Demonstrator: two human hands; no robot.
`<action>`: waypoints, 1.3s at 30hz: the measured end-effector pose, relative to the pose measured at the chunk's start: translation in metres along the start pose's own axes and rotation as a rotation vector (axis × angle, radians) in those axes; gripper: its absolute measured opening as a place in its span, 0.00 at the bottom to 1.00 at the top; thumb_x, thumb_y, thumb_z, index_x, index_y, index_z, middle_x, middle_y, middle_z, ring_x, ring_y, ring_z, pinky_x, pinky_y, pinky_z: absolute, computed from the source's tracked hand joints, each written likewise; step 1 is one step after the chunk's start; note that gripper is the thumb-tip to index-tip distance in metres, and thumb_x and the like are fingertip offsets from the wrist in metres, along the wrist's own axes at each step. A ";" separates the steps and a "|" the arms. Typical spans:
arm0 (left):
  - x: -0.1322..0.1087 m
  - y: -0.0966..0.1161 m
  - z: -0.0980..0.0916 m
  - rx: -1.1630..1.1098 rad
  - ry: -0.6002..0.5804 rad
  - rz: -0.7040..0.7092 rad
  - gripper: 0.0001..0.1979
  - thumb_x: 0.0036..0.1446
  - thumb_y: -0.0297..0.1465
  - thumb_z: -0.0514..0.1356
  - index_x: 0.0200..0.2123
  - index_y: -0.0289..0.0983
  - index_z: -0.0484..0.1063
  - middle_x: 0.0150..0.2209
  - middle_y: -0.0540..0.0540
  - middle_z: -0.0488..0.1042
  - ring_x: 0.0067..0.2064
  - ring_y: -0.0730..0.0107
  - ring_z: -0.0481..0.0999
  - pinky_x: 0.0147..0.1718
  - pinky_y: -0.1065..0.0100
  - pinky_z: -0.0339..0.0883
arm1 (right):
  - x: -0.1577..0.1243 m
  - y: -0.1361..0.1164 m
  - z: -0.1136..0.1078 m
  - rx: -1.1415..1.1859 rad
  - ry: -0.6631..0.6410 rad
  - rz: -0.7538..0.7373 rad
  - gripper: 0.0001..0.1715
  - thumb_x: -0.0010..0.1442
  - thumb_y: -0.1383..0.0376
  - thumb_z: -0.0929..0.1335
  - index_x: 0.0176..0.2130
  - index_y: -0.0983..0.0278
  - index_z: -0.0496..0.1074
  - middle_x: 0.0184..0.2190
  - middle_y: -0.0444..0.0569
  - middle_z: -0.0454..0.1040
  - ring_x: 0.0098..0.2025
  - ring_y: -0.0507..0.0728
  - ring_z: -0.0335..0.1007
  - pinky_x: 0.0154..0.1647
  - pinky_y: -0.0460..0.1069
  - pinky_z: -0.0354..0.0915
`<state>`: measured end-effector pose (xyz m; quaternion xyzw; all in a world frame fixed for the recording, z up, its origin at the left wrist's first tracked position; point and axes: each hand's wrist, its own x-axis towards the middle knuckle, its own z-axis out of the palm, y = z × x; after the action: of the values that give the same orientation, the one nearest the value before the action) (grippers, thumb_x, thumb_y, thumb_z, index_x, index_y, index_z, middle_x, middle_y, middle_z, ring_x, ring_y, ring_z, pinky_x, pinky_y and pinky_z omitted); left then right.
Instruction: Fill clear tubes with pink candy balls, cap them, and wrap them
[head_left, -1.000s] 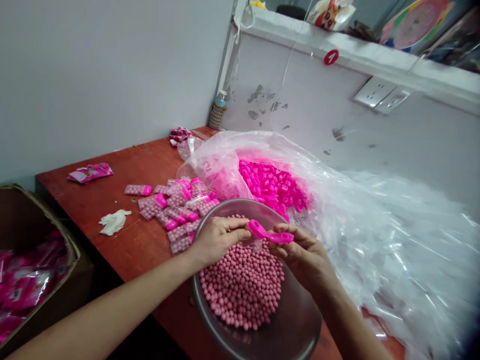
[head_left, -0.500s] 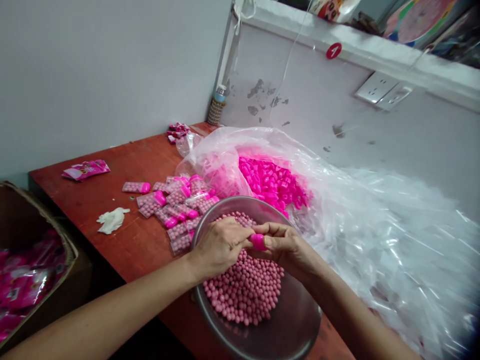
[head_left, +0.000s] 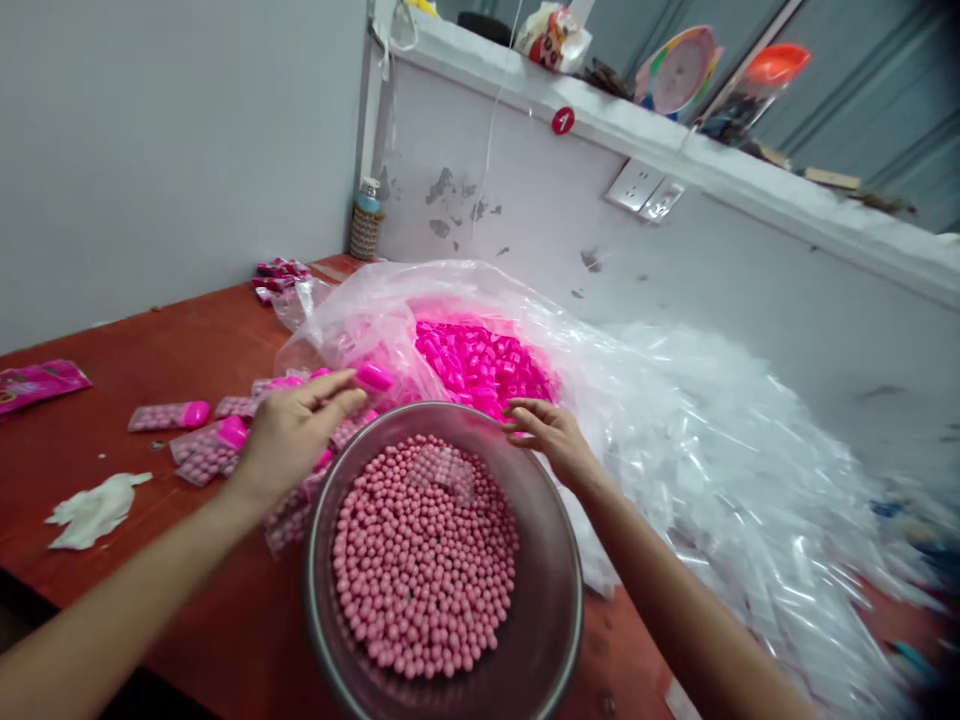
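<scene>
A: Biggest first: what was seen?

B: A red table (head_left: 187, 345), w/ a heap of clear plastic (head_left: 720, 450) spread over its right side. A grey bowl (head_left: 544, 610) was placed at the near edge, approx. centre. Beyond its far rim, a mass of bright pink caps (head_left: 480, 365) was held in an open clear bag (head_left: 465, 273).

A: Hands?

B: Parted. Half a sec earlier, both had been closed on one pink piece over the bowl. By then the left hand (head_left: 289, 435) had been shifted left, above the filled packs (head_left: 206, 455), w/ a pink cap (head_left: 373, 376) pinched betw. thumb & fingers. Any pack body below it was hidden, so can't tell.

A: And the right hand (head_left: 555, 440)?

B: Brought to the bowl's far-right rim, beside the loose caps. Fingers slightly bent, a narrow gap left, nothing seen betw. them; contact w/ caps can't be told.

A: Meaning?

B: Prob. the two-handed closing was done for that pc., & the right hand had been freed.

A: Smallest?

B: Pink beads (head_left: 427, 570), massed in the bowl, w/ a clear packet (head_left: 442, 470) laid on top.
</scene>
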<state>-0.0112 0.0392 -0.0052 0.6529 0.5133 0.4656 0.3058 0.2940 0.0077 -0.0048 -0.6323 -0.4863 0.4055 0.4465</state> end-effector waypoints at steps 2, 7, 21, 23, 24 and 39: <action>0.016 -0.015 -0.013 0.094 0.074 0.007 0.19 0.53 0.39 0.58 0.48 0.40 0.72 0.45 0.52 0.75 0.47 0.58 0.73 0.49 0.63 0.64 | 0.016 0.010 -0.018 -0.074 0.062 -0.010 0.22 0.45 0.54 0.71 0.36 0.66 0.71 0.29 0.48 0.72 0.29 0.52 0.70 0.28 0.48 0.68; 0.014 -0.016 -0.015 0.104 0.086 0.084 0.18 0.54 0.37 0.58 0.47 0.38 0.72 0.47 0.47 0.74 0.49 0.61 0.72 0.53 0.62 0.62 | 0.004 0.006 -0.015 -0.235 -0.030 -0.101 0.16 0.47 0.57 0.70 0.34 0.65 0.72 0.27 0.45 0.71 0.26 0.51 0.66 0.27 0.47 0.65; -0.039 0.028 0.041 0.130 -0.484 0.268 0.12 0.57 0.29 0.55 0.43 0.37 0.73 0.44 0.45 0.76 0.44 0.64 0.74 0.46 0.66 0.65 | -0.008 0.026 0.041 -0.911 -0.405 -0.142 0.16 0.44 0.62 0.72 0.33 0.66 0.69 0.29 0.47 0.71 0.31 0.55 0.65 0.29 0.47 0.55; -0.042 0.027 0.042 0.182 -0.525 0.260 0.13 0.56 0.28 0.55 0.44 0.37 0.73 0.44 0.44 0.75 0.46 0.61 0.73 0.47 0.63 0.63 | -0.009 0.024 0.039 -0.845 -0.422 -0.112 0.14 0.44 0.61 0.72 0.30 0.66 0.68 0.26 0.45 0.70 0.29 0.54 0.64 0.28 0.46 0.55; -0.042 0.027 0.043 0.198 -0.545 0.252 0.13 0.55 0.28 0.55 0.44 0.36 0.73 0.44 0.43 0.75 0.46 0.60 0.73 0.48 0.62 0.63 | -0.010 0.022 0.038 -0.807 -0.435 -0.096 0.14 0.45 0.61 0.71 0.29 0.66 0.67 0.25 0.44 0.69 0.28 0.53 0.64 0.27 0.46 0.56; -0.048 0.022 0.053 -0.776 -0.702 -0.457 0.11 0.45 0.21 0.60 0.36 0.31 0.71 0.31 0.48 0.73 0.33 0.72 0.73 0.35 0.70 0.68 | -0.046 0.002 0.040 -0.989 -0.566 -0.261 0.10 0.59 0.63 0.62 0.38 0.66 0.68 0.35 0.53 0.73 0.37 0.57 0.71 0.37 0.50 0.64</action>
<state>0.0444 -0.0087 -0.0195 0.4807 0.3007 0.2973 0.7682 0.2481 -0.0304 -0.0142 -0.5675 -0.7921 0.2250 -0.0024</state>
